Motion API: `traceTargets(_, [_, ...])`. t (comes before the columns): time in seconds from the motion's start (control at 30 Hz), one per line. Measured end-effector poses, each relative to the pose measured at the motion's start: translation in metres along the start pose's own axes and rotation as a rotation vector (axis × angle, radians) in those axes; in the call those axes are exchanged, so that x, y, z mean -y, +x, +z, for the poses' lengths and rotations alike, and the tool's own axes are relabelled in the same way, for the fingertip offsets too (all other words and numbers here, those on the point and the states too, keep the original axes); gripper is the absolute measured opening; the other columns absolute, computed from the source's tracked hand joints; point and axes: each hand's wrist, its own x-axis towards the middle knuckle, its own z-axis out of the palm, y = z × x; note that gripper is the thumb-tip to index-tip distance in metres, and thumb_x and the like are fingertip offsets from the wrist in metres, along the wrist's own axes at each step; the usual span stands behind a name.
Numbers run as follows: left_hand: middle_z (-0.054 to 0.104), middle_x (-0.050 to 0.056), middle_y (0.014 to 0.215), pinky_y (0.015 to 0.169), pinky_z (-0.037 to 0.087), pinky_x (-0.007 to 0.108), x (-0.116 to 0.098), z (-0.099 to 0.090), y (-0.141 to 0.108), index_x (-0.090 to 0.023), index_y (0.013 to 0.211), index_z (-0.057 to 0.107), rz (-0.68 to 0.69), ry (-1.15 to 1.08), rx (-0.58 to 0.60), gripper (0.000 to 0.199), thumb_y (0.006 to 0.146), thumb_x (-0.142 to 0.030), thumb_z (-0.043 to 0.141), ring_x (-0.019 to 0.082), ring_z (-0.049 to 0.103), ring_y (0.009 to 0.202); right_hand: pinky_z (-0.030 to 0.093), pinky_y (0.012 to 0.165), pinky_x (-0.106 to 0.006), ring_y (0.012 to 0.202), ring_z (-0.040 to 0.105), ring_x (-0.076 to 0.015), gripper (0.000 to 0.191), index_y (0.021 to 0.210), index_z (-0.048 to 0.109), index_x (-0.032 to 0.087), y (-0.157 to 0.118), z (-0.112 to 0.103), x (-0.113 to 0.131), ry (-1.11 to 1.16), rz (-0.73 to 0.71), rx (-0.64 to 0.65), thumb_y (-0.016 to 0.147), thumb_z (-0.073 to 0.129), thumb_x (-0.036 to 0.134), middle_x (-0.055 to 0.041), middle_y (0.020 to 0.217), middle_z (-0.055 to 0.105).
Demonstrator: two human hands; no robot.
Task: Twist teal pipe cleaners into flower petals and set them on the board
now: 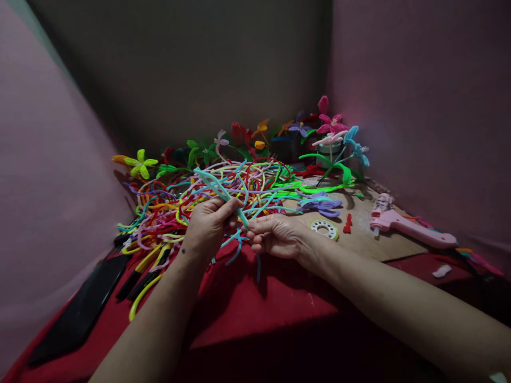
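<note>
Left hand (213,221) and right hand (275,234) each have their grip pinched on the pale teal pipe-cleaner piece (219,189) — held above the near edge of the heap of pipe cleaners (163,213); a pink glue gun (413,226) lies on the bench's (263,314) right side.

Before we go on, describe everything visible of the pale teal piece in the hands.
The pale teal piece looks like fuzzy craft stem, long and narrow, with strands side by side. It slants above the pile of coloured stems, its free end pointing away and left. The left hand pinches it partway along; the right hand grips its near end, hiding the tip.
</note>
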Motion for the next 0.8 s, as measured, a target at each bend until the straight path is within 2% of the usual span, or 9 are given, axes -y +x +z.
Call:
traceTargets(0.23, [0.044, -0.004, 0.037, 0.032, 0.025, 0.017, -0.0030, 0.0033, -0.0043, -0.013, 0.058, 0.058, 0.034, 0.090, -0.104, 0.021, 0.070, -0.029, 0.064, 0.004, 0.035, 0.031, 0.044, 0.047, -0.024, 0.043, 0.048, -0.0071, 0.010, 0.065, 0.056, 0.009, 0.0032, -0.0043, -0.0003, -0.196, -0.049, -0.077, 0.075, 0.055, 0.007, -0.0014, 0.054, 0.057])
traceTargets(0.33, [0.043, -0.005, 0.038, 0.034, 0.026, 0.018, -0.0001, 0.0022, -0.0031, -0.013, 0.058, 0.058, 0.031, 0.066, -0.080, 0.021, 0.068, -0.030, 0.065, 0.005, 0.035, 0.033, 0.047, 0.054, -0.028, 0.048, 0.054, -0.0094, 0.006, 0.069, 0.059, 0.009, 0.0022, -0.0053, -0.0002, -0.292, -0.147, -0.044, 0.074, 0.059, 0.014, -0.0042, 0.063, 0.062])
traceTargets(0.4, [0.041, -0.005, 0.039, 0.035, 0.028, 0.018, 0.0025, 0.0016, -0.0019, -0.013, 0.061, 0.059, 0.009, 0.033, -0.043, 0.020, 0.068, -0.031, 0.065, 0.004, 0.035, 0.034, 0.047, 0.058, -0.028, 0.051, 0.056, -0.0101, 0.012, 0.073, 0.062, 0.009, 0.0024, -0.0061, -0.0006, -0.336, -0.233, 0.004, 0.073, 0.062, 0.021, -0.0054, 0.068, 0.064])
traceTargets(0.47, [0.039, -0.005, 0.039, 0.036, 0.027, 0.017, 0.0043, 0.0019, -0.0013, -0.013, 0.057, 0.056, -0.007, 0.040, -0.006, 0.023, 0.068, -0.030, 0.066, 0.004, 0.034, 0.035, 0.047, 0.059, -0.028, 0.053, 0.056, -0.0105, 0.017, 0.074, 0.064, 0.009, 0.0035, -0.0072, -0.0013, -0.370, -0.285, -0.003, 0.070, 0.064, 0.026, -0.0052, 0.067, 0.065])
traceTargets(0.6, [0.038, -0.006, 0.040, 0.036, 0.026, 0.017, 0.0038, 0.0033, -0.0015, -0.015, 0.051, 0.042, 0.020, 0.020, 0.018, 0.032, 0.069, -0.028, 0.066, 0.003, 0.033, 0.035, 0.044, 0.058, -0.028, 0.052, 0.055, -0.0115, 0.020, 0.067, 0.065, 0.009, 0.0051, -0.0072, -0.0021, -0.399, -0.300, -0.078, 0.061, 0.070, 0.028, -0.0034, 0.058, 0.062])
traceTargets(0.8, [0.038, -0.007, 0.042, 0.035, 0.026, 0.018, 0.0039, 0.0019, 0.0002, -0.017, 0.055, 0.041, 0.020, -0.042, -0.003, 0.030, 0.071, -0.027, 0.064, 0.005, 0.033, 0.035, 0.039, 0.057, -0.026, 0.052, 0.051, -0.0089, 0.017, 0.062, 0.065, 0.011, 0.0022, -0.0018, -0.0025, -0.374, -0.305, -0.117, 0.056, 0.072, 0.025, -0.0016, 0.058, 0.060])
